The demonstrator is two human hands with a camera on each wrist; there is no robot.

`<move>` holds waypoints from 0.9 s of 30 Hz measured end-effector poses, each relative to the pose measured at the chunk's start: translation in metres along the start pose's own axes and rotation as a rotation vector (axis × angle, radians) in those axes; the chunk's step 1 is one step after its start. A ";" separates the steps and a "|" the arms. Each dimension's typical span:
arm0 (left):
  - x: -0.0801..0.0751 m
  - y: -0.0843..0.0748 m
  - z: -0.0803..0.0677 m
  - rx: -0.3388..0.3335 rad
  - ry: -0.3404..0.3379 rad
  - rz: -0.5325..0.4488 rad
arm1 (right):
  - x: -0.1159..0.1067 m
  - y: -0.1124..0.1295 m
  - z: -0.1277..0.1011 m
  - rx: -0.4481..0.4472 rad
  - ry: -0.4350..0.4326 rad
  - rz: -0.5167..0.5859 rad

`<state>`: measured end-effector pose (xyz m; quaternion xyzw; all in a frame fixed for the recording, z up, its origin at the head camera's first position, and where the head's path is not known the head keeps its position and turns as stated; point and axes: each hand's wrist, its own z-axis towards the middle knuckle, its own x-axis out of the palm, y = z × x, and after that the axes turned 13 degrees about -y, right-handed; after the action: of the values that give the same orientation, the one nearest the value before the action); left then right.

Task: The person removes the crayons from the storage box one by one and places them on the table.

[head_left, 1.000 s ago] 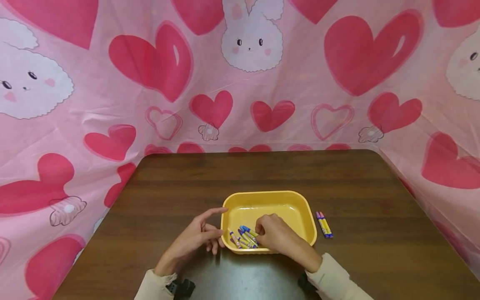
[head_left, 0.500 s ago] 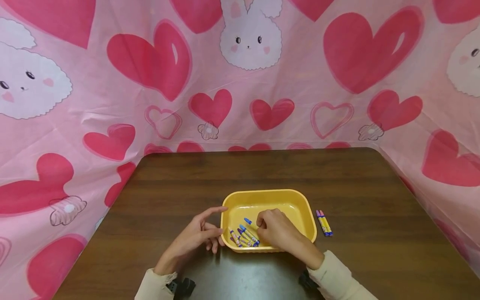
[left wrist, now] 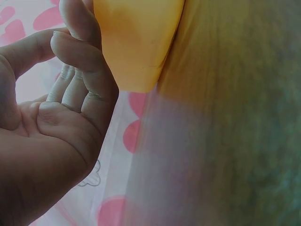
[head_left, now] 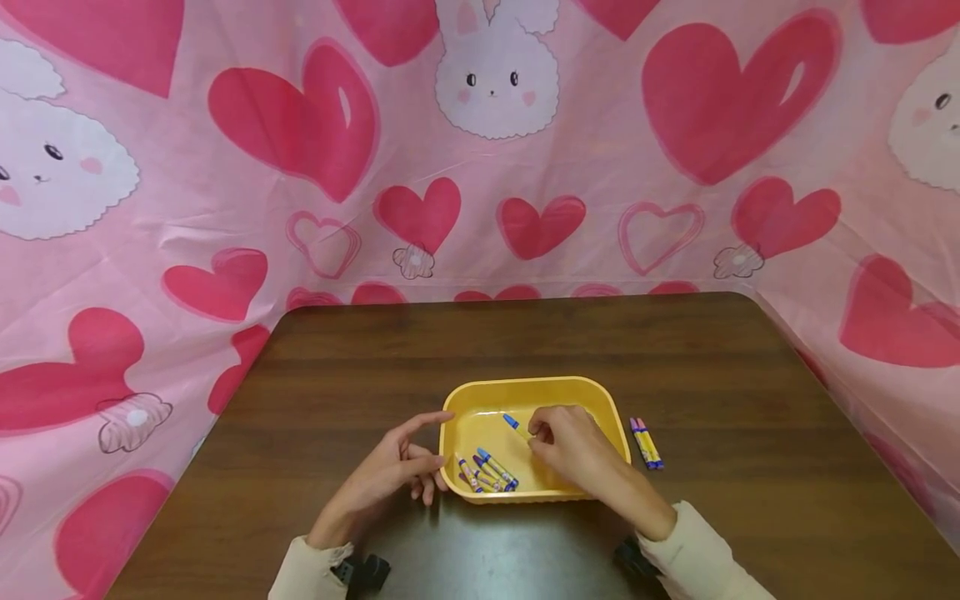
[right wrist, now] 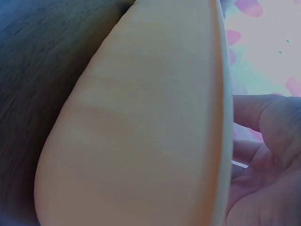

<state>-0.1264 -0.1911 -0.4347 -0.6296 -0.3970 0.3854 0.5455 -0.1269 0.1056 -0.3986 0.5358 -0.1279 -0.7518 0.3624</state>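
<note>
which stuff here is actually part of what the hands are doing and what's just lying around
In use:
right hand, pinching a blue crayon
left hand, touching the yellow tray
crayons in the tray

Lying about:
two crayons on the table
heart-print cloth

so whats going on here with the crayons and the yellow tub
A person sits at a dark brown wooden table with a shallow yellow plastic tub in front of them. Their right hand pinches one blue-tipped crayon above the tub's floor. Their left hand rests against the tub's left side, fingers loose. A small bunch of blue and purple crayons lies in the tub's near left corner, and two more crayons lie side by side on the table just right of the tub.
</note>
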 end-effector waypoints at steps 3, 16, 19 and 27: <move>0.000 0.001 0.000 0.011 0.002 -0.001 | -0.005 -0.003 -0.002 -0.010 -0.008 -0.009; 0.000 0.002 0.000 0.038 0.006 0.011 | -0.033 -0.009 -0.013 0.037 -0.102 -0.025; 0.000 0.002 0.000 0.031 0.004 0.020 | -0.038 -0.012 -0.015 0.042 -0.122 -0.042; -0.001 0.002 0.000 0.009 0.004 0.010 | -0.052 -0.022 -0.024 0.023 -0.203 -0.043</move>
<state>-0.1269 -0.1921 -0.4364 -0.6298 -0.3910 0.3889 0.5470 -0.1062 0.1612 -0.3835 0.4636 -0.1610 -0.8083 0.3252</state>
